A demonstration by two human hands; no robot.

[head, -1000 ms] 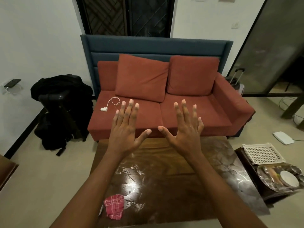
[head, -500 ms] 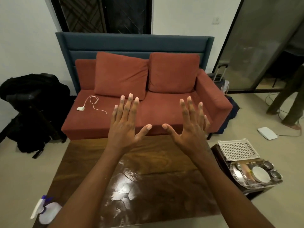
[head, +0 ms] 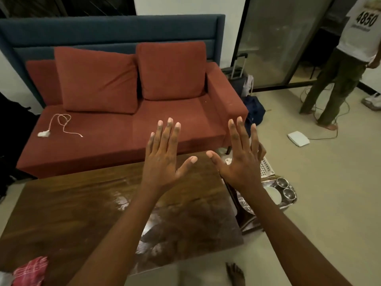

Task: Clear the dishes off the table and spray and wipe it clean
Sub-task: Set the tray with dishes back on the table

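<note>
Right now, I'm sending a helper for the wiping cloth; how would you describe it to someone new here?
Start at the large dark glossy wooden table in front of the red fabric sofa. At its near left corner lies the crumpled red-and-white checked cloth. It is the only patterned fabric there, unlike the plain whitish object beside it.

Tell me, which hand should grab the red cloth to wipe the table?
Left, probably. The red cloth lies at the near left corner of the table, nearer the left hand. The right hand is raised by the right edge, farther away. Both are open and empty.
</note>
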